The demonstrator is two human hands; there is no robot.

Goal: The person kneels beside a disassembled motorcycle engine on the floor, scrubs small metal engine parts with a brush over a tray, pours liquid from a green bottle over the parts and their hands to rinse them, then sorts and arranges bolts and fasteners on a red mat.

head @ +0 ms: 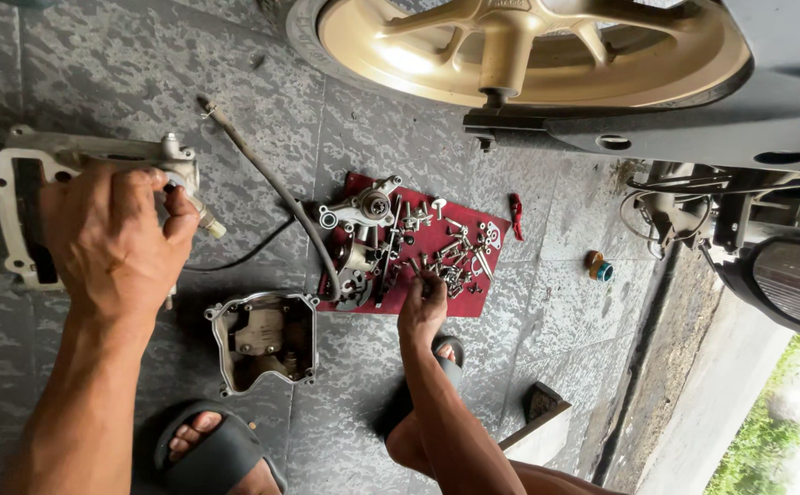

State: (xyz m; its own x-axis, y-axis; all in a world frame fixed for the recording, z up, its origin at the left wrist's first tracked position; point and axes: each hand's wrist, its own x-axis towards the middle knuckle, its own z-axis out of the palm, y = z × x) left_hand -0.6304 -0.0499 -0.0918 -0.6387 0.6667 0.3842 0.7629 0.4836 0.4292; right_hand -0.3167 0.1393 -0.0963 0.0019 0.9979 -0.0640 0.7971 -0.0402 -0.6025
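My left hand (pixel 111 238) rests on a pale metal engine part (pixel 15 170) lying on the grey tiled floor at the left, with fingers curled around its upper right end near a small fitting. My right hand (pixel 423 302) reaches down onto a red cloth (pixel 482 307) and its fingertips pinch among several loose bolts and small metal pieces (pixel 450 252). What the fingers hold is too small to tell. A silver pump-like part (pixel 363 209) sits at the cloth's upper left.
An open metal engine cover (pixel 264 339) lies between my arms. A black hose (pixel 267 179) curves across the floor. A gold motorcycle wheel (pixel 519 41) and dark bodywork (pixel 767 110) stand at the top. My sandalled feet (pixel 212 449) are below.
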